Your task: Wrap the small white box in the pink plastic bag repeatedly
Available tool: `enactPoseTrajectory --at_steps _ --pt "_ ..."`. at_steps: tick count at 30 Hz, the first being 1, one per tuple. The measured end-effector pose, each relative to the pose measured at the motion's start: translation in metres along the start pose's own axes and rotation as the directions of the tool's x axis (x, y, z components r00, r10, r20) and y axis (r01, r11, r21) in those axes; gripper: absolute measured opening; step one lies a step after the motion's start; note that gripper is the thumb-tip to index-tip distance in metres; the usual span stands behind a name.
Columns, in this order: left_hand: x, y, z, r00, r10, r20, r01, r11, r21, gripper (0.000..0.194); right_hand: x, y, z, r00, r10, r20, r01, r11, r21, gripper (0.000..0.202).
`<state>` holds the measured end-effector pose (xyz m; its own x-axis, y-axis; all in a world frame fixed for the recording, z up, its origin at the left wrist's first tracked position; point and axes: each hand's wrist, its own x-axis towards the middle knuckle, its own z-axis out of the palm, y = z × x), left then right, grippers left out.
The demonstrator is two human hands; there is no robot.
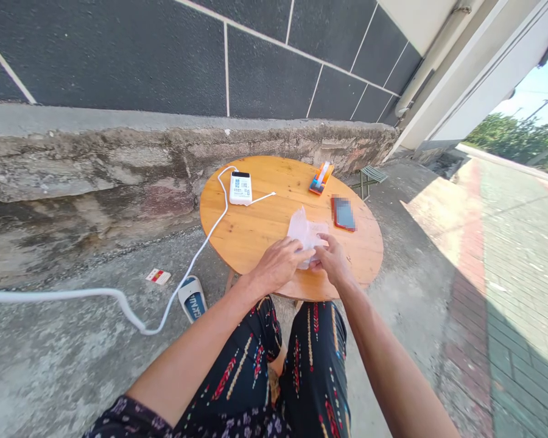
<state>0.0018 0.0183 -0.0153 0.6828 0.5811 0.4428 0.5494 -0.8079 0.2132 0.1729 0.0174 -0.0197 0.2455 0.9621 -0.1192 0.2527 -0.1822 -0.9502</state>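
Observation:
A thin, crumpled whitish sheet (302,229) lies near the front edge of the round wooden table (251,234). My left hand (281,261) rests over its lower left part, fingers bent and pressing on it. From the right, my right hand (332,258) grips the sheet's lower right part between thumb and fingers. Both hands' fingertips come close together over the sheet. To the right lies a phone (344,214) with a red edge, its screen blurred out.
A white power bank (240,188) with a white cable (212,228) sits at the table's back left. An orange box (321,177) stands at the back right. A slipper (193,299), a red-and-white packet (158,276) and a folding stool (371,176) are on the ground.

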Motion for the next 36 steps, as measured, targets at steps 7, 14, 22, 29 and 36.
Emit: enactPoseTrajectory --at_steps 7,14,22,29,36 --pt "0.006 0.002 0.000 0.998 -0.020 0.060 0.017 0.999 0.048 0.021 -0.008 0.000 -0.004 0.982 -0.189 -0.016 0.189 0.981 -0.035 0.054" --pt "0.008 0.002 -0.004 0.998 -0.008 0.070 0.005 0.999 0.040 0.023 -0.013 -0.012 -0.003 0.953 -0.304 -0.008 0.294 0.928 -0.228 0.055" --pt "0.000 -0.005 0.003 0.989 -0.138 -0.054 0.124 0.970 -0.209 0.024 -0.007 -0.024 0.001 0.956 -0.284 0.078 0.291 0.872 -0.394 0.053" --pt "-0.003 -0.008 0.010 0.975 -0.192 -0.113 0.142 0.926 -0.348 0.036 -0.012 -0.033 -0.002 0.975 -0.184 0.124 0.218 0.892 -0.395 0.047" --pt "-0.002 -0.010 0.010 0.977 -0.161 -0.138 0.098 0.920 -0.381 0.040 -0.019 -0.022 -0.010 0.913 -0.302 0.275 0.367 0.903 -0.225 0.060"
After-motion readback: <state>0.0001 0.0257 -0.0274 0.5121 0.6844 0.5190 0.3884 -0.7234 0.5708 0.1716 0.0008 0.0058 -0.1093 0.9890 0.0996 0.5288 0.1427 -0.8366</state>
